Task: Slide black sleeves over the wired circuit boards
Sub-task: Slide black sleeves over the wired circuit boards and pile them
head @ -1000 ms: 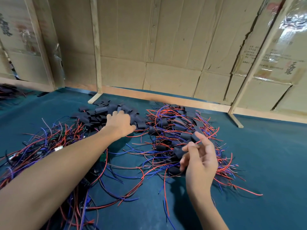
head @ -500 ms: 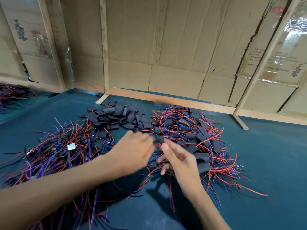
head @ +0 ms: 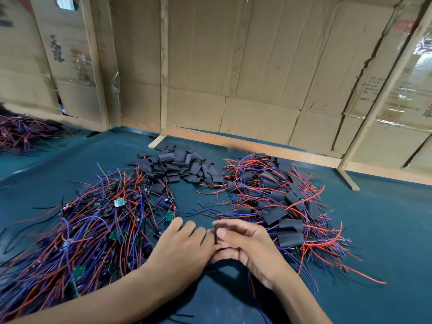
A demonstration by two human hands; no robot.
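Cardboard panels on wooden battens (head: 164, 66) wall off the back of a bench covered in a dark teal mat (head: 385, 230). Both hands meet low over the mat. The right hand (head: 247, 246) pinches a black sleeve (head: 216, 233) upright between thumb and fingers. The left hand (head: 184, 246) is curled against it, knuckles up; what its fingers grip is hidden, though red and black leads trail from between the two hands, so it probably holds a wired board. Beyond the left hand lies the tangle of unsleeved boards (head: 93, 230), small green boards showing among red and blue wires. Straight ahead of both hands sits the pile of loose sleeves (head: 177, 166). Beyond the right hand spreads the heap of sleeved boards (head: 275, 206). Judged from this, insertion is just starting. Hazards: a flattened sleeve mouth would catch a board corner or component and buckle; stray leads missing the opening would bunch and block travel; wires trailing from the tangle could drag neighbouring boards along.
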